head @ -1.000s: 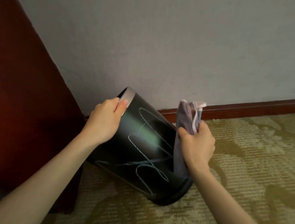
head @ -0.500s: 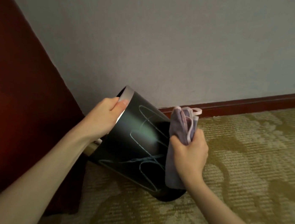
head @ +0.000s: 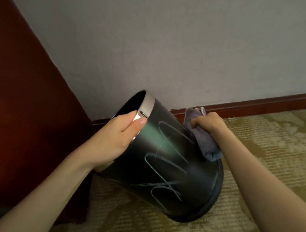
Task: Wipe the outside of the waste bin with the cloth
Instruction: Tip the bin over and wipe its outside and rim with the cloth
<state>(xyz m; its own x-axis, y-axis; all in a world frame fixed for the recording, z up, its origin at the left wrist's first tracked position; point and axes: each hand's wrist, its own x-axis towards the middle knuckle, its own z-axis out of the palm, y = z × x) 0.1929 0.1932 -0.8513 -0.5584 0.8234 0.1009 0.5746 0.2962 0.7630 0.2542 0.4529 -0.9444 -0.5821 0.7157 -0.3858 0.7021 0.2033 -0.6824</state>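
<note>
The waste bin (head: 171,162) is tilted on the carpet (head: 257,167), its base edge down at the right and its open mouth raised toward the left, close to the wall (head: 176,41) and the dark red panel (head: 15,99). The left hand (head: 115,140) holds the bin by its silver rim (head: 148,103), thumb on the outside and fingers curled over the edge, a closed grip that keeps the bin propped at an angle. The right hand (head: 208,122) is closed around the bunched grey cloth (head: 206,143), pressing it against the far upper side of the bin, near the red skirting board (head: 265,106).

A second ago the right hand held the cloth upright at the near right side of the bin; half a second ago it had laid the cloth flat against the wall of the bin. Now the hand has slid up and over to the far side, with the cloth trailing below it toward the base. The bin has also been tipped a little more toward the viewer.

This suggests the wiping stroke is under way, working around the back. The pale scribbled marks (head: 168,156) on the near face look untouched, so most of the outside probably remains to be wiped.
</note>
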